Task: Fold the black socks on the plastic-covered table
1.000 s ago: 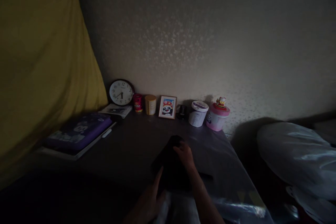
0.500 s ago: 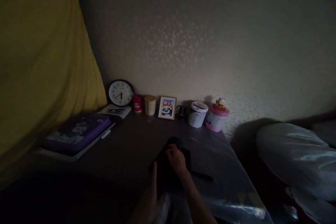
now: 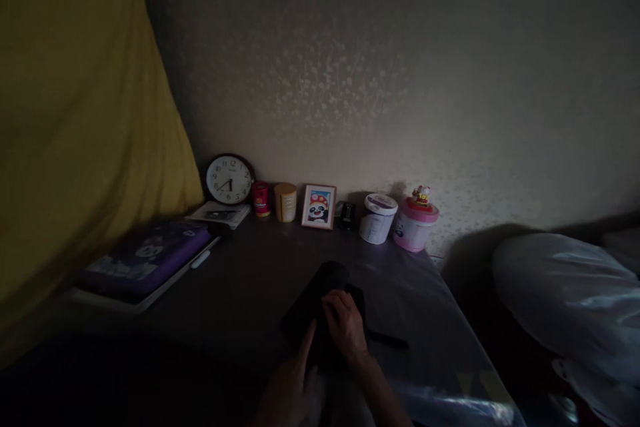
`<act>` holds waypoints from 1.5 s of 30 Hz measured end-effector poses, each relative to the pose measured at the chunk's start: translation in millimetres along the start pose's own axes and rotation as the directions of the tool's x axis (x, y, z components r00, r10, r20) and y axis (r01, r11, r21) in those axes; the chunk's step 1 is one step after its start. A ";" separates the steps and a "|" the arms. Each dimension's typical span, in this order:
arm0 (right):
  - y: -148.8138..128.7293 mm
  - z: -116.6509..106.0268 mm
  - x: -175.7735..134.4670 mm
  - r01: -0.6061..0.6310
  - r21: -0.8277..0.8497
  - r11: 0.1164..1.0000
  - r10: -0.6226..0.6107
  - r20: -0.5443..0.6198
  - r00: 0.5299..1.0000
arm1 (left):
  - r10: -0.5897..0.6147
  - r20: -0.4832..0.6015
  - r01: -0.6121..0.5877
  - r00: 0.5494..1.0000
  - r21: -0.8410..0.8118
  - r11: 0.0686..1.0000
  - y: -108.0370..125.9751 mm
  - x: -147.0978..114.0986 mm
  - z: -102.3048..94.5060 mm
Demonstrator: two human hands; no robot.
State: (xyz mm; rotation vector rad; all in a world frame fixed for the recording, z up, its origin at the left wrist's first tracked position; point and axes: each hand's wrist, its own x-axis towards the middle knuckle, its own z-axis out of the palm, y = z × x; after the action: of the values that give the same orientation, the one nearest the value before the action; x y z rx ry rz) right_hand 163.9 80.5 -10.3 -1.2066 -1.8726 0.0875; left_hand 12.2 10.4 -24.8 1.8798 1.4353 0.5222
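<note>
A dark, soft-looking black item (image 3: 307,303) lies on the table in front of me, with a strap-like strip (image 3: 387,339) sticking out to its right. Its exact kind is lost in the dim light. My right hand (image 3: 345,323) rests over its middle, fingers bent and pinched together at its surface. Lower and to the left is my left hand (image 3: 295,373), its index finger stretched out along the black item and its thumb apart and blurred. The remaining left fingers are hard to see in shadow.
Along the wall stand a clock (image 3: 230,179), red can (image 3: 261,199), yellow canister (image 3: 285,203), panda picture (image 3: 319,207), white tub (image 3: 378,219) and pink tub (image 3: 415,227) topped by a figurine. A purple case (image 3: 150,255) lies left; a plastic-wrapped bundle (image 3: 565,293) is right.
My right hand has come down and slightly right over the black item, towards me. The left index finger has shifted a little to the right and lower.
</note>
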 end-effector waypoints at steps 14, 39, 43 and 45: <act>60.5 8.9 46.3 0.016 -0.172 0.985 -0.032 -0.092 0.995 | -0.130 0.056 0.134 0.990 -0.072 0.988 8.2 -4.4 -7.2; 80.9 -38.1 -16.5 -0.684 0.059 0.727 0.681 0.058 0.730 | -0.101 0.019 0.103 0.995 -0.154 0.983 1.8 -1.2 -7.1; 73.7 -27.8 -14.3 -0.660 0.084 0.746 0.661 0.018 0.750 | -0.097 0.003 0.096 0.995 -0.141 0.985 -1.0 -1.6 -5.6; 72.3 -22.8 -14.5 -0.635 0.081 0.768 0.637 -0.007 0.771 | -0.093 0.004 0.093 0.996 -0.153 0.984 -1.1 -2.6 -6.0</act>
State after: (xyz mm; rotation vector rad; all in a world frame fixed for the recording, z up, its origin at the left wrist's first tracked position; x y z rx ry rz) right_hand 232.6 98.8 -40.3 -1.7349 -1.3349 0.5023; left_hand 6.6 9.8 -21.4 1.6837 1.4356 0.5737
